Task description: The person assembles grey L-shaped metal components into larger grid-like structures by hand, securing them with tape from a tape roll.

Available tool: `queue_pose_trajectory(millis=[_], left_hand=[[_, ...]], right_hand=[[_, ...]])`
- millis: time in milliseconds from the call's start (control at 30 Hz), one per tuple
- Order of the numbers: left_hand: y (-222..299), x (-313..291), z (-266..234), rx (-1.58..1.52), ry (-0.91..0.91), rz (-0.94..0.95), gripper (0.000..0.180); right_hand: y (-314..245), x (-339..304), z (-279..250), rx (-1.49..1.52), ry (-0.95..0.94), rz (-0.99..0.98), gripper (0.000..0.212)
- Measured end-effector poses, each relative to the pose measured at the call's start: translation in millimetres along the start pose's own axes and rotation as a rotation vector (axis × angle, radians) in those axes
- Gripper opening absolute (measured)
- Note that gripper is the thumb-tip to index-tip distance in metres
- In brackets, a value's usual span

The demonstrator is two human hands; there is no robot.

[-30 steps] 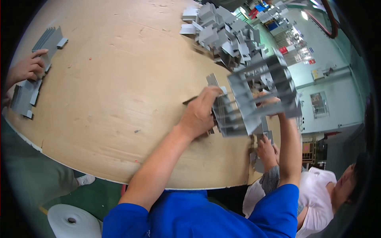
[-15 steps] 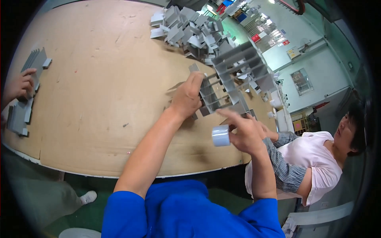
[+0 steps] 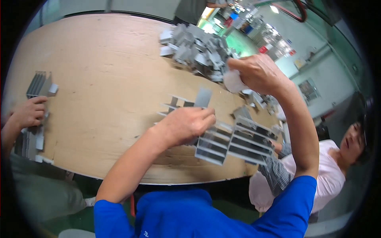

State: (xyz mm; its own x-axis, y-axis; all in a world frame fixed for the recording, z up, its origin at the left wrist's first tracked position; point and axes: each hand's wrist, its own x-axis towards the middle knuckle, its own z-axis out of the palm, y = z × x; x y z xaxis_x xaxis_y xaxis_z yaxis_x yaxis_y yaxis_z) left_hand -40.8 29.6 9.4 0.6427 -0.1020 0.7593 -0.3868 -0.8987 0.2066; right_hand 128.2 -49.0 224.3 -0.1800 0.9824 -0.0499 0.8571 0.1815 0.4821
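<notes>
My left hand point(image 3: 190, 123) is closed around a grey slotted divider grid point(image 3: 212, 146), which is tilted above the table. The grid's thin crossing plates form rows of narrow compartments, spreading out on both sides of my fist. Raised high to the right, my right hand point(image 3: 262, 73) grips a roll of clear tape point(image 3: 234, 81), blurred by motion. Whether a strip of tape runs from the roll to the grid I cannot tell. A further row of grey plates point(image 3: 254, 139) adjoins the grid on the right, near a co-worker's hand point(image 3: 276, 146).
A heap of grey divider pieces point(image 3: 198, 49) lies at the table's far side. At the left, another person's hand point(image 3: 29, 113) rests on stacked grey dividers point(image 3: 37, 85). A co-worker in a pink top point(image 3: 317, 166) is close on my right. The brown tabletop point(image 3: 99, 99) has a curved near edge.
My right hand has swung up and away from the grid with the tape roll. My left hand has lowered and turned the grid, so its compartments now lie toward the near right.
</notes>
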Motion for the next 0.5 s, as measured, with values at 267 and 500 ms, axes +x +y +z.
queue_pose_trajectory(millis=[267, 500], left_hand=[[34, -27, -53, 0.085, -0.005, -0.150, 0.032], [4, -22, -97, 0.278, -0.029, -0.319, 0.031]], right_hand=[[-4, -14, 168, 1.111, -0.028, 0.157, 0.019], [-142, -35, 233, 1.015, 0.356, -0.200, 0.024]])
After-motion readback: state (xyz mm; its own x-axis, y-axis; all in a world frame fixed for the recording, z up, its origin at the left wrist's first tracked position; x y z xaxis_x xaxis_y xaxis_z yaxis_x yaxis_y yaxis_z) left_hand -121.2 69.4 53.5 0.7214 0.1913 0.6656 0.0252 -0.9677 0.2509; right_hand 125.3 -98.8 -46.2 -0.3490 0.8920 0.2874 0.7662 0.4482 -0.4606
